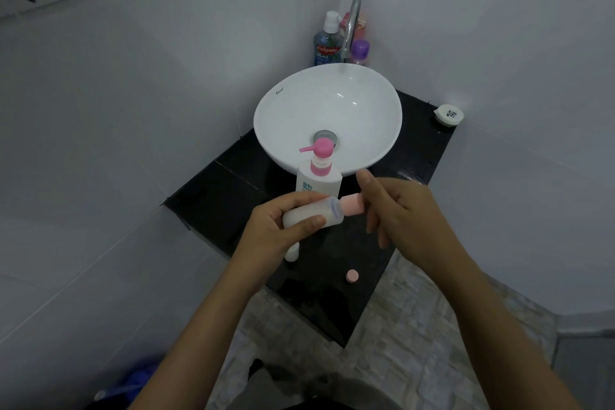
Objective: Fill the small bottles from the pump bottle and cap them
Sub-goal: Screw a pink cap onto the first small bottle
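"colgate plax" was read on the blue mouthwash (327, 45) behind the faucet (352, 27); small lettering marked the round white sink (283, 116), and blue print on the pump bottle (317, 173) was illegible. a small translucent bottle (312, 215) was gripped sideways in the left hand (283, 230), its pink cap (352, 205) pinched by the right hand (402, 213). another small bottle (292, 253) and a loose pink cap (352, 275) were seen on the glossy black counter (213, 190).

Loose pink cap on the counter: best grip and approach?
Pinch the loose pink cap across its round rim, coming straight down from above. It lies flat on the black counter with nothing touching it, so its sides are free all round. Both hands are busy with the other bottle.
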Demonstrator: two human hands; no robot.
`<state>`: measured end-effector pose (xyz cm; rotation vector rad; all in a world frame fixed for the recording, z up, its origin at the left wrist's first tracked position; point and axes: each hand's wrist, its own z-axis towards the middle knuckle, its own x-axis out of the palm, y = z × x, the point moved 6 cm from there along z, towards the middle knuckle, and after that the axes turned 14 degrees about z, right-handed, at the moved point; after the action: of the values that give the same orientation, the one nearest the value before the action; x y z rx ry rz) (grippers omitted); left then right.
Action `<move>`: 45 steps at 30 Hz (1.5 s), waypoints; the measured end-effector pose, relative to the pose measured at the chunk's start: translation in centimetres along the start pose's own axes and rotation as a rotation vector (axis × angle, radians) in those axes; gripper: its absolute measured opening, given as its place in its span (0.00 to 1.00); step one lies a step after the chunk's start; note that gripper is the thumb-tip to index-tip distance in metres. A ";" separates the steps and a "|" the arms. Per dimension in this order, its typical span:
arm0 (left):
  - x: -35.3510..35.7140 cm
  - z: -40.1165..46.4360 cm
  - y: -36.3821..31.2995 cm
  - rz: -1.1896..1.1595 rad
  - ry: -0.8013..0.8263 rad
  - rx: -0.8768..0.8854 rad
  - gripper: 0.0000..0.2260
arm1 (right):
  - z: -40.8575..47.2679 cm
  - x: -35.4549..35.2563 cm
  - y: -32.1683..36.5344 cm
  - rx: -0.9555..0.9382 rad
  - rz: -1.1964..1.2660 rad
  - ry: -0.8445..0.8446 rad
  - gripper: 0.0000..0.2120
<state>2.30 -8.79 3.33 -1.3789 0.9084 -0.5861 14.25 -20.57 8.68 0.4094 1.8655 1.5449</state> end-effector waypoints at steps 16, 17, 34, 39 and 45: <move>-0.1 0.0 -0.7 -0.004 0.016 0.024 0.13 | -0.4 0.0 0.4 -0.069 0.054 0.046 0.14; -0.2 0.0 -0.6 -0.006 0.013 0.023 0.13 | -0.5 0.0 0.4 -0.076 0.062 0.085 0.12; -0.2 -0.5 0.0 0.031 0.005 -0.007 0.11 | -0.5 0.5 -0.8 -0.008 0.024 0.001 0.12; -0.4 -0.7 0.1 0.011 -0.006 -0.022 0.13 | -0.9 0.8 -0.4 -0.013 0.170 0.114 0.09; -0.3 -0.9 0.3 0.015 -0.004 -0.030 0.13 | -0.8 0.9 -1.1 0.020 0.062 -0.004 0.13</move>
<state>1.39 -9.05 3.18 -1.3988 0.9269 -0.5604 13.28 -20.86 7.41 0.4826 1.8829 1.5660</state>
